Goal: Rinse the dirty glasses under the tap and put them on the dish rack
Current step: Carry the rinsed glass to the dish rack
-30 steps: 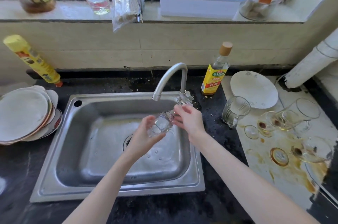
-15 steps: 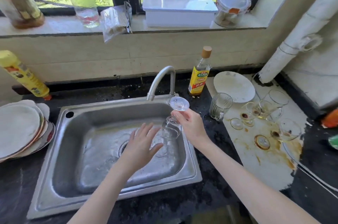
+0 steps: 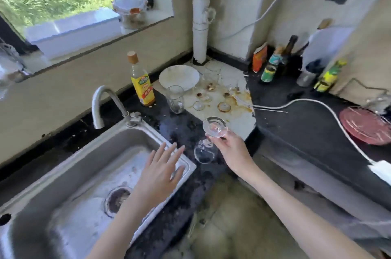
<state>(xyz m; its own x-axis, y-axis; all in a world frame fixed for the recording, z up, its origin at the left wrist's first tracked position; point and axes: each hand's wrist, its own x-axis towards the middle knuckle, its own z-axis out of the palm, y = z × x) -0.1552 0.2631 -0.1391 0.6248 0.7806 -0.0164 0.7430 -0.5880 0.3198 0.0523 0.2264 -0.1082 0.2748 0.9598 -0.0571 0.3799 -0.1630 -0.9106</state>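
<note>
My right hand pinches a clear stemmed glass upside down by its stem, foot up, bowl hanging over the dark counter just right of the steel sink. My left hand hovers flat with spread fingers over the sink's right corner, holding nothing. The curved tap stands at the sink's back edge; no water stream shows. Several dirty glasses and a clear mug stand on a stained white patch behind. A red dish rack sits at the far right.
A yellow oil bottle stands behind the tap, a white plate by the dirty glasses. A white pipe runs up the corner. Bottles line the right wall, and a white cable crosses the counter.
My right hand has carried the upturned glass from over the sink rightward past its edge. My left hand let go earlier and stays open. The view has swung to the right.
</note>
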